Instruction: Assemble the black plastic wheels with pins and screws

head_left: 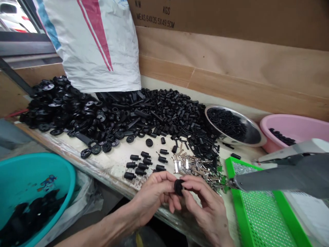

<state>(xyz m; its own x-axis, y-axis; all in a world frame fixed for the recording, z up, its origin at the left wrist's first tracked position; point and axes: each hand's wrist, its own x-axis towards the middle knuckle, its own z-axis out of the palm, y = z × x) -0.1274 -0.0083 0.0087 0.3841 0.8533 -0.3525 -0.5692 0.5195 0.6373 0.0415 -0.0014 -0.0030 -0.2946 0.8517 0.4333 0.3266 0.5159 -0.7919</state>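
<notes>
Between my two hands, over the front edge of the table, is a small round black plastic wheel (178, 187). My left hand (160, 192) grips it from the left with bent fingers. From the right, the fingertips of my right hand (202, 199) pinch the same wheel; whether they also hold a smaller part is hidden. Just beyond the hands lie several black cylindrical pieces with thin stems (142, 166). Thin metal strips (187, 164) are scattered behind my right hand.
Heaped black wheels (64, 106) and short tubes (174, 109) cover the back. A steel bowl (259, 142) holds black pins, beside a pink basin (303, 120). At right, a grey metal arm (277, 175) reaches over a green tray (243, 223). A teal basin (69, 164) stands left.
</notes>
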